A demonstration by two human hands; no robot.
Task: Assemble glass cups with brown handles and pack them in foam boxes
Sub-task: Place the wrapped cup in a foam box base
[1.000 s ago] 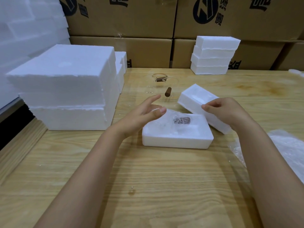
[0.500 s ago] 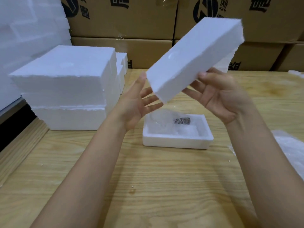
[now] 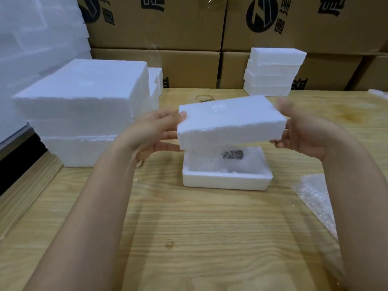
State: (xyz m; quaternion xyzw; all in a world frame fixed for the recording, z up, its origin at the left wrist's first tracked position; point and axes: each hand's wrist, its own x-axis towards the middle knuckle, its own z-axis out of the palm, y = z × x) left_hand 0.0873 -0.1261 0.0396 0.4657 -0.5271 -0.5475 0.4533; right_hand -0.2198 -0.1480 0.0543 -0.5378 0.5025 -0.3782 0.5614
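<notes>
Foam lid [image 3: 231, 120] is the thing that has moved. A second ago it lay on the table [image 3: 210, 238] to the right of the open box. Half a second ago it was up high and steeply tilted in front of the cartons [image 3: 157, 22]. Now it has come down nearly level and hovers just above the foam box [image 3: 226, 182], clear of the rim and sitting a little toward the far left of it. By my reading the cup is already packed and this is the closing step, with the lid not yet seated.

On the left stand big foam stacks [image 3: 84, 106], untouched. The left hand [image 3: 155, 133] pinches the lid's left end, thumb on top and straight fingers underneath. The lid is a plain white slab with a rough near edge and a shallow round dimple on its top face.

Below it, the box rests flat on the table. The wrapped cup [image 3: 232, 154] lies in its hollow; a dark brown patch, likely the handle, shows through clear padding. The glass itself is hard to make out.

The right hand [image 3: 304, 135], blurred, grips the lid's right end. At the far right a bubble wrap sheet [image 3: 315, 196] lies on the table.
</notes>
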